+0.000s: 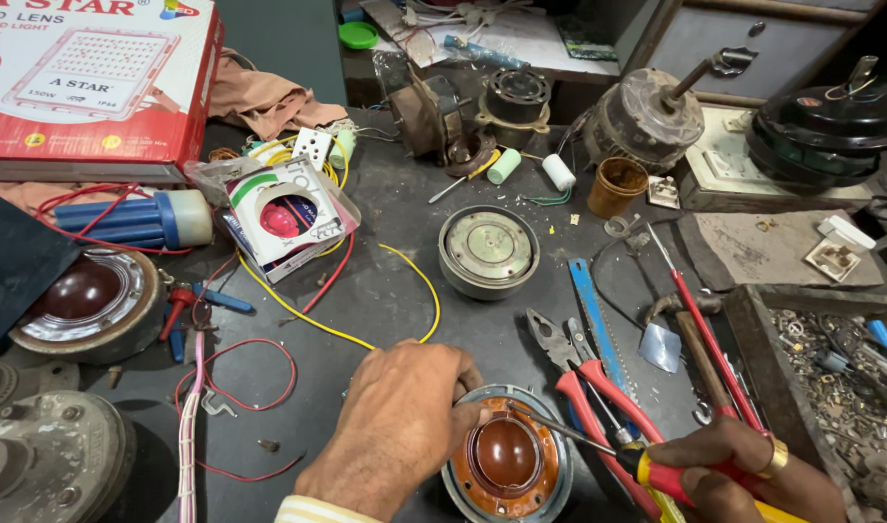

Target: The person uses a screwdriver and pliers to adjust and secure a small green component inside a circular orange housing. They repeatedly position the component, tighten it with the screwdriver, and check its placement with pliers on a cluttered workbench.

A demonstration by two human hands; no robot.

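My left hand point(400, 416) rests on the left rim of a round metal unit point(506, 470) with an orange-brown domed centre, at the bottom middle of the bench, holding it steady. My right hand point(729, 465) grips a red-and-yellow-handled screwdriver point(657, 473). Its thin shaft points left, and the tip touches the upper edge of the dome. A gold ring sits on one finger of my right hand.
Red-handled pliers point(579, 373), a blue saw blade point(591, 315), a hammer and a red screwdriver point(710, 339) lie to the right. A round metal cap point(489, 250) sits centre. Yellow and red wires point(298, 310), small boxes, motors and a tray of screws point(831, 387) crowd the bench.
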